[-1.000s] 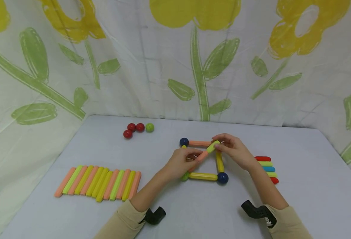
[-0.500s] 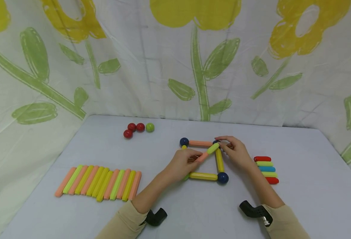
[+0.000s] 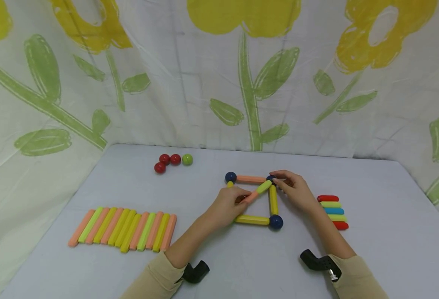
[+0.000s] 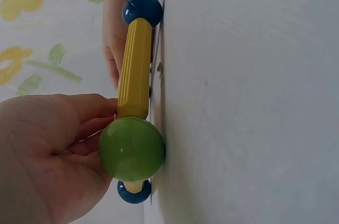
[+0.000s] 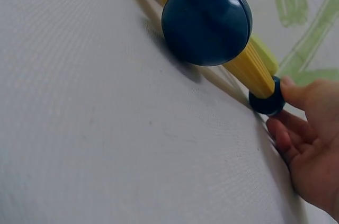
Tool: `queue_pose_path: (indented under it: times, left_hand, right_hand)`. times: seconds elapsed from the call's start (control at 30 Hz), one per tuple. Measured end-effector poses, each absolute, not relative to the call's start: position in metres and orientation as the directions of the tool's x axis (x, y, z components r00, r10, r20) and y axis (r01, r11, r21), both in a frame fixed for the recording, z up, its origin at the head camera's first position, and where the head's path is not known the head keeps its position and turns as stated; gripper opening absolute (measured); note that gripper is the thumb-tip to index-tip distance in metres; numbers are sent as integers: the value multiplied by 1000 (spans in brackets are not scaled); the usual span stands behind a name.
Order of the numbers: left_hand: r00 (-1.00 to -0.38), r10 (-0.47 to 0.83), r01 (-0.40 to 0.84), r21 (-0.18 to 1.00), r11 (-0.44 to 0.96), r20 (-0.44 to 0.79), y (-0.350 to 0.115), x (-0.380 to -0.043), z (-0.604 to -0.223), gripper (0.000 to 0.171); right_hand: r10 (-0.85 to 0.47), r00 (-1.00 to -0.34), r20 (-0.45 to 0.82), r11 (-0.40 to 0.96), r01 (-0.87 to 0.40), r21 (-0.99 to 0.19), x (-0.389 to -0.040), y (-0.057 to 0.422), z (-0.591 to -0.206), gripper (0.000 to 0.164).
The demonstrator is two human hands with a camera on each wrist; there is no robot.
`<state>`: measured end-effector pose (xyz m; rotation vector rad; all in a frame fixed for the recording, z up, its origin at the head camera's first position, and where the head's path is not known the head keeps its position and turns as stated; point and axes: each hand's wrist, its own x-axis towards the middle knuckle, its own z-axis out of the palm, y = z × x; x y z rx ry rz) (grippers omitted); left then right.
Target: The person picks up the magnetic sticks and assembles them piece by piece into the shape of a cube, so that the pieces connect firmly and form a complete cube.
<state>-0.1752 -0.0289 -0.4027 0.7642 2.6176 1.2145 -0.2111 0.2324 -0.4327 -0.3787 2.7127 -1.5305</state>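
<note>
My left hand holds an orange stick, whose far end meets a lime stick. The pair runs diagonally over a square of sticks and balls. At the square's far right corner, my right hand pinches a dark blue ball, right where the lime stick's tip reaches. The other corners carry a dark blue ball, another dark blue ball and a green ball, which the left hand hides in the head view. Yellow sticks and an orange stick form the sides.
On the left lies a row of orange, lime and yellow sticks. Several short red, lime and blue sticks are stacked in a column beyond the right forearm. Red balls and a green ball sit at the back left.
My right hand's fingers have gone from the lime stick's end to the dark blue corner ball. The near side of the square has shifted slightly left, its green ball slipping behind my left hand.
</note>
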Motion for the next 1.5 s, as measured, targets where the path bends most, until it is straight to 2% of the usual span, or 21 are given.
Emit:
queue_pose_path:
  times: [0.9, 1.07, 1.33, 1.5]
  left_hand:
    - [-865, 497, 367, 751, 549, 59, -29, -176, -403, 31]
    - [-863, 499, 365, 779, 511, 77, -33, -175, -403, 30]
    - [-880, 468, 280, 887, 368, 84, -59, -165, -396, 33]
    - [-909, 405, 273, 879, 390, 102, -89, -151, -382, 33]
  right_hand:
    - [-220, -969, 115, 478, -210, -853, -210, 235, -435, 35]
    - [-219, -967, 129, 481, -222, -848, -212, 236, -442, 34]
    - [-214, -968, 130, 487, -221, -845, -211, 235, -445, 33]
    - [-201, -971, 127, 481, -211, -851, -209, 235, -443, 34]
